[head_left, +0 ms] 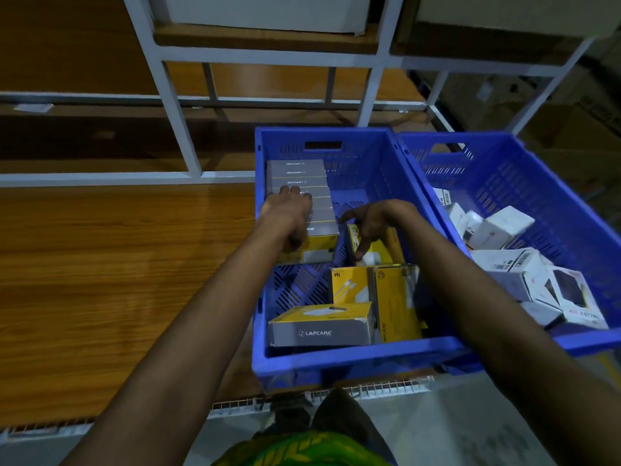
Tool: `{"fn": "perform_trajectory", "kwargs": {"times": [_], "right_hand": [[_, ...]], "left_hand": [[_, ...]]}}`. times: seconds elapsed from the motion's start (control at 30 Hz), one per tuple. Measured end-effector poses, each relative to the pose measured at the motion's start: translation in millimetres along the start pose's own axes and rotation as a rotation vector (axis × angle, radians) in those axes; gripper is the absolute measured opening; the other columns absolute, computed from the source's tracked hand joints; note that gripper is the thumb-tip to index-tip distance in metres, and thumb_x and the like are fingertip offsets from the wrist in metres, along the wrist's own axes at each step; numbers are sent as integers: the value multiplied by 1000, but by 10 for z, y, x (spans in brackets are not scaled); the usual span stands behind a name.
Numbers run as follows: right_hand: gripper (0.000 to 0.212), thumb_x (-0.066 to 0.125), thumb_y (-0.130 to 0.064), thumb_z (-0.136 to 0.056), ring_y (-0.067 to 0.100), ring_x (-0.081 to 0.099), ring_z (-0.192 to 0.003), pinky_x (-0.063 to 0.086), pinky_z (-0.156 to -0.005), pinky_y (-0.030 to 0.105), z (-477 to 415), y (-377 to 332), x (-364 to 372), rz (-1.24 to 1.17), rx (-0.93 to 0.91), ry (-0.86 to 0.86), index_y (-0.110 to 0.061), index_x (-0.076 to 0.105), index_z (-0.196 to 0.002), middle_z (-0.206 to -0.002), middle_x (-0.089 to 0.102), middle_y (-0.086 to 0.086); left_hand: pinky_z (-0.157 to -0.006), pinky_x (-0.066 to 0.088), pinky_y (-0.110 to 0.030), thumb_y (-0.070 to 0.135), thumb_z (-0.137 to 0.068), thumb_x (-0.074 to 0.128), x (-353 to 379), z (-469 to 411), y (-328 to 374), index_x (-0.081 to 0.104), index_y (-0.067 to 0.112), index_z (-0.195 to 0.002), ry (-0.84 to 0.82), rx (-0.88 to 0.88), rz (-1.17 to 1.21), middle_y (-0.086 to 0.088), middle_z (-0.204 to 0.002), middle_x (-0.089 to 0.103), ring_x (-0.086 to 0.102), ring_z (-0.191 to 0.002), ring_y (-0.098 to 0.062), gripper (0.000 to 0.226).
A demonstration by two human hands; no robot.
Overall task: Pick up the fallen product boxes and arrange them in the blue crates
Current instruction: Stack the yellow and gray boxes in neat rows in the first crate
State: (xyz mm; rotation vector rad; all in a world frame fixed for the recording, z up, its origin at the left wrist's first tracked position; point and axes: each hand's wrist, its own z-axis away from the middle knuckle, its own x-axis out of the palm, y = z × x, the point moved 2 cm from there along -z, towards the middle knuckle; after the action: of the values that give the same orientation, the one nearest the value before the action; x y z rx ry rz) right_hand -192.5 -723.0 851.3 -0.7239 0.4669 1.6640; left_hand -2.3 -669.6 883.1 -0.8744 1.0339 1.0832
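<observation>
Single head-worn wide-angle view. Looks forward and steeply down from above person's chest; green shirt [302, 449] at bottom edge. Forearms enter from lower corners, left hand [289, 213] and right hand [373, 223] meeting at frame centre. Close below, mid-frame: near blue crate [336, 361]; second blue crate [504, 156] at right. Wooden shelf [117, 264] left, white rack frame [174, 112] across top. Crate interiors seen from above. Lines bow toward edges.

Brown wood-grain laminate shelf [117, 264] in white metal rack frame [181, 129] carried two crates at its front edge: left blue slotted plastic crate [336, 357] and right blue slotted plastic crate [551, 183], side by side, walls touching.
</observation>
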Motion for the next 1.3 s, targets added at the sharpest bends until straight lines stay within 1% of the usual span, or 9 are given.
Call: {"fn": "perform_trajectory", "kwargs": {"times": [0.1, 0.17, 0.27, 0.37, 0.6, 0.97, 1.13, 1.23, 1.3], "right_hand": [[108, 91, -43, -67, 33, 32, -147, 39, -113, 43, 73, -42, -48, 24, -11, 17, -29, 32, -156, -165, 24, 2], [102, 92, -46, -64, 32, 41, -141, 43, -108, 41, 169, -57, -89, 6, -40, 53, -23, 44, -150, -158, 38, 3], [67, 91, -53, -59, 22, 62, -109, 50, -88, 34, 407, -21, -207, -18, -139, 150, -24, 69, -116, -119, 69, -4], [52, 95, -48, -54, 15, 68, -74, 56, -66, 29, 730, 74, -356, -156, -205, 255, -25, 75, -97, -82, 74, -6], [48, 94, -28, -59, 6, 67, -78, 56, -70, 24, 1214, 219, -417, -394, -399, 432, -28, 75, -103, -82, 71, -20], [45, 95, -26, -58, 11, 55, -67, 43, -58, 28, 541, -257, 162, -169, -412, 511, -23, 59, -85, -74, 58, -11], [60, 97, -31, -55, 24, 57, -77, 39, -60, 34, 245, -317, 333, -170, -387, 563, -19, 54, -95, -82, 58, 0], [74, 99, -34, -51, 22, 55, -73, 42, -61, 37, 189, -234, 361, -298, -366, 590, -16, 45, -99, -86, 59, 7], [78, 99, -38, -51, 21, 54, -75, 43, -62, 38, 153, -232, 413, -331, -352, 573, -17, 43, -100, -90, 59, 7]], "left_hand": [[-105, 41, -52, 29, -60, 90, -9, 17, -1, 37, 17, -146, 2, -2, -1, -13, -150, 36, 36, -137, -34, 101], [-105, 41, -52, 29, -60, 90, -8, 20, 3, 37, 17, -146, 4, -6, -2, -13, -150, 36, 35, -138, -34, 102], [-106, 41, -52, 29, -60, 90, -5, 18, 9, 36, 17, -147, 5, -8, 2, -12, -151, 36, 35, -138, -33, 103], [-105, 41, -51, 29, -61, 90, 14, 2, 1, 37, 18, -146, 15, -14, 17, -12, -149, 38, 36, -137, -32, 100], [-109, 37, -49, 39, -62, 90, -30, -28, 4, 37, 27, -149, 270, 73, 385, -6, -151, 42, 35, -140, -28, 103], [-89, 56, -39, 37, -88, 71, -3, -105, -65, 66, 30, -117, 423, -4, 799, 9, -110, 66, 62, -102, -9, 30], [-96, 54, -42, 0, -75, 72, 52, -88, -39, 55, 27, -138, 29, 176, 838, -3, -125, 60, 56, -121, -22, 70], [-110, 35, -48, 20, -64, 89, 110, -83, 7, 27, 32, -154, -69, 177, 481, -6, -150, 39, 30, -139, -31, 110], [-115, 22, -53, 36, -56, 94, 138, -70, 10, 24, 31, -155, -45, 135, 278, -5, -156, 24, 17, -144, -33, 121]]}}
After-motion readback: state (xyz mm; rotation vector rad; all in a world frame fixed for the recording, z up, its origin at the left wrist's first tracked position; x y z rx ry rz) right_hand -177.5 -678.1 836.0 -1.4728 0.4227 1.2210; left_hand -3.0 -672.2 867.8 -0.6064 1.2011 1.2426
